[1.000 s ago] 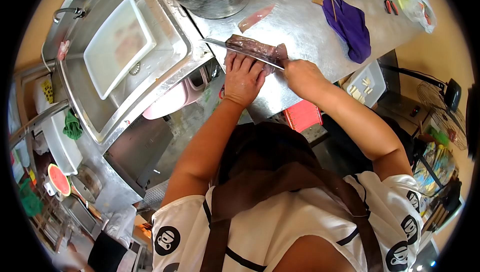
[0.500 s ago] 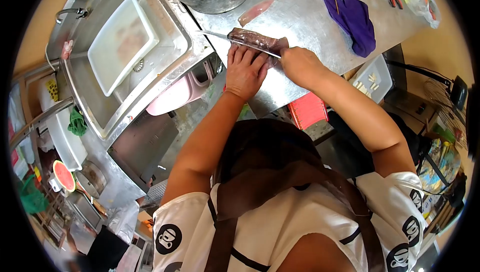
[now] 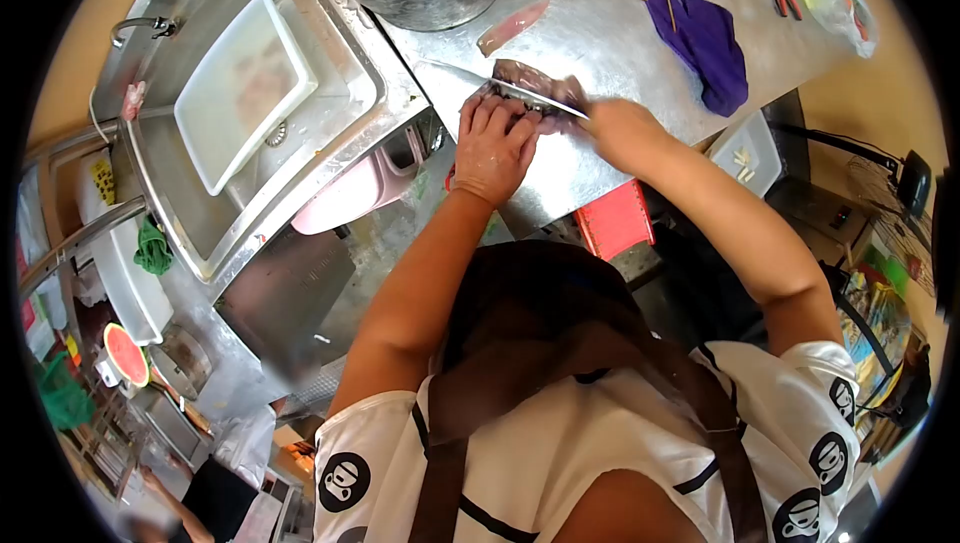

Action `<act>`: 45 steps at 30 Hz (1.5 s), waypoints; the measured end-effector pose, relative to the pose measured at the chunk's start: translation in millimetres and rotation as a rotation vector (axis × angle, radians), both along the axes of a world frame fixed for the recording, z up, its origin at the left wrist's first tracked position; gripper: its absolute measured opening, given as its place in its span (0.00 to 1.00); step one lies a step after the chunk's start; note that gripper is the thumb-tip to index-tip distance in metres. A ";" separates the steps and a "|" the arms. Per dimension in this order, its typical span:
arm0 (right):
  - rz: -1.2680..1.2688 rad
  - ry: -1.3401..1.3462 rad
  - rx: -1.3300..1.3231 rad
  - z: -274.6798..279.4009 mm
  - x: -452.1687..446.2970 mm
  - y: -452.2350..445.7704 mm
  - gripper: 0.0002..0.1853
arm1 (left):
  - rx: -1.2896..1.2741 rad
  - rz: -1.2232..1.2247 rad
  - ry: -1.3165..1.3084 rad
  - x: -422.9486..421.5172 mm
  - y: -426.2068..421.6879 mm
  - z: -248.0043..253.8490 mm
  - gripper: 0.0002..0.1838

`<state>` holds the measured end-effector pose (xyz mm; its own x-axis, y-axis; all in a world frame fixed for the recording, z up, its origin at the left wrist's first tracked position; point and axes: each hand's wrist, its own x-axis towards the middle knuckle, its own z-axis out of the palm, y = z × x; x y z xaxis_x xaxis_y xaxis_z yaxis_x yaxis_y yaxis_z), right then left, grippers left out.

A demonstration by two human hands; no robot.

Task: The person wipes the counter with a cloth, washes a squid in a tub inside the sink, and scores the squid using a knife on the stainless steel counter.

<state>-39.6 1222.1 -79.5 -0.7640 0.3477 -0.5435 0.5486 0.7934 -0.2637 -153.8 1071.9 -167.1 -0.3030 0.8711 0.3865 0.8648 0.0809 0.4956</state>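
A dark slab of meat (image 3: 524, 72) lies on the steel table (image 3: 600, 48), straight out on the far side of the left hand (image 3: 494, 158). The slab is longer than it is wide. Its long way goes from the far left to the near right, so it slants a little. The knife (image 3: 545, 101) lies along nearly the same slant. Its blade sits between the main part of the slab and the left fingertips, and its tip points far left. A bit of meat also shows on the near side of the blade, by those fingertips.

The left hand is the nearer one to the meat. Its fingers are bent and touch the meat, close to the blade. I cannot tell if they pinch it or just press down. The right hand (image 3: 628, 135) is just past the right end of the slab. Its fingers are closed around the knife's handle, which they mostly hide. The slab's right end looks blurry.

A pale pink strip of meat (image 3: 514, 27) lies farther away, apart from the slab.
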 end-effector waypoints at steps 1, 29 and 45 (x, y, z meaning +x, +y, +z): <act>-0.026 0.058 -0.006 3.0 26.1 4.8 0.11 | 0.013 0.005 -0.006 -1.8 2.8 0.4 0.11; -0.149 0.013 -0.036 -1.4 34.1 -10.3 0.14 | 0.086 0.026 -0.052 37.1 21.8 -10.7 0.08; -0.206 0.001 0.002 1.3 8.1 11.8 0.12 | 0.064 -0.156 -0.165 58.8 8.6 -10.0 0.10</act>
